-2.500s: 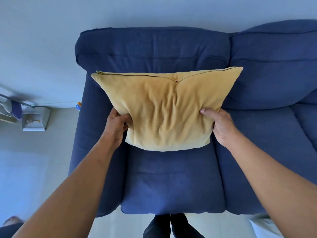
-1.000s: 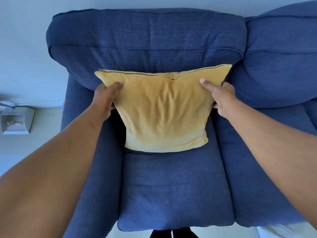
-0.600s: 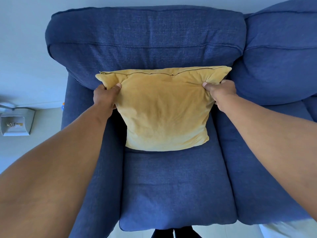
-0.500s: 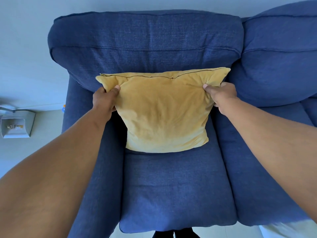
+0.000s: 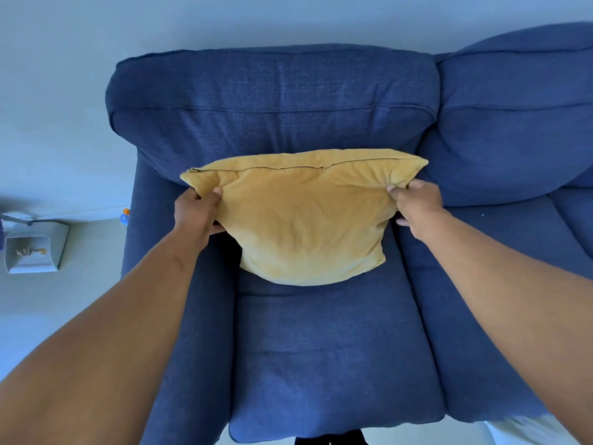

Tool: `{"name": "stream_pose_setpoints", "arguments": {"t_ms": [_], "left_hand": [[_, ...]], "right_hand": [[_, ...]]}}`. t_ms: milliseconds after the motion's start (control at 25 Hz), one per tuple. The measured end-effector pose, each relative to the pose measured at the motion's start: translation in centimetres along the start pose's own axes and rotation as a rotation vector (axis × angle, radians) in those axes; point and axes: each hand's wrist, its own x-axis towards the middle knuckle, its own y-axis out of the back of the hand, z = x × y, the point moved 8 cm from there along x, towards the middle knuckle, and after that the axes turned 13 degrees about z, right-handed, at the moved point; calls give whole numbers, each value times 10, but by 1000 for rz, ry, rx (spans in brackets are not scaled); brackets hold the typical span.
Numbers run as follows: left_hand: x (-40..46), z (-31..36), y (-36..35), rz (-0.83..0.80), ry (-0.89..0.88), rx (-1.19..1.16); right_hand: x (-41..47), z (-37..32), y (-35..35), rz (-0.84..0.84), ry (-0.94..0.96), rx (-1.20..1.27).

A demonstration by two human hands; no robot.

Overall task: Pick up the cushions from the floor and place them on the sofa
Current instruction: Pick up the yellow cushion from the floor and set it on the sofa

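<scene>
Yellow cushion (image 5: 305, 220) is sitting on the sofa (image 5: 321, 348), on the leftmost seat, its lower edge resting on the seat pad w/ its upper part leaning back twd the backrest (image 5: 272, 101). Zip seam is running along its top edge. Top looks pulled fwd a bit, so whether it's actually touching the backrest, can't tell.

Both hands are gripping it by the upper corners. Left hand (image 5: 197, 213) is pinching the upper-left corner: thumb on the front face, fingers curling behind/under the fabric, which is bunching at the grip. Right hand (image 5: 415, 207) is clamping the upper-right corner the same way, thumb on front, other fingers wrapping round the side edge; fabric is puckering there too. Both arms are reaching in from the bottom corners of view, left arm passing over the sofa's left armrest (image 5: 179, 284), right arm crossing over the next seat.

Cushion is sitting near the rear of the seat pad, roughly centred betw armrest and the seam to the next seat; front half of the pad is showing bare. Second backrest cushion (image 5: 513, 123) is bulging in at the right, just beside the yellow one's upper-right corner.

On the floor (image 5: 80, 300) left of the sofa, well apart from it: a pale box-like thing (image 5: 35, 252), contents too small to tell. A small blue-and-orange object (image 5: 124, 216) is sitting just beside the sofa's left side, at the wall base.
</scene>
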Motion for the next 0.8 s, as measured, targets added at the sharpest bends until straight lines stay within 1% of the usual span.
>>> {"name": "stream_pose_setpoints", "arguments": {"t_ms": [160, 240, 280, 320, 400, 440, 480, 560, 640, 720, 800], "left_hand": [[5, 11, 2, -10, -27, -15], [-8, 8, 6, -7, 24, 64], [-19, 5, 11, 28, 15, 126], [-31, 4, 17, 94, -32, 179], [-65, 9, 27, 221, -192, 210], [-85, 10, 30, 225, -247, 212], [-110, 14, 21, 165, -302, 230], [-142, 18, 1, 26, -391, 325], [-177, 25, -31, -143, -532, 400], [-218, 33, -69, -301, -688, 461], [-258, 36, -103, -410, -814, 541]], "right_hand": [[-2, -16, 11, 14, 52, -30], [-7, -16, 19, 25, 20, -18], [-11, -15, 24, 27, 12, -13], [-19, -16, 31, 23, 17, -21], [-35, -18, 49, 35, 52, -40], [-42, -18, 58, 45, 82, -64], [-52, -17, 79, 72, 108, -83], [-67, -16, 99, 79, 179, -131], [-81, -3, 133, 113, 209, -172], [-92, 22, 170, 118, 186, -185], [-102, 50, 202, 129, 144, -202]]}}
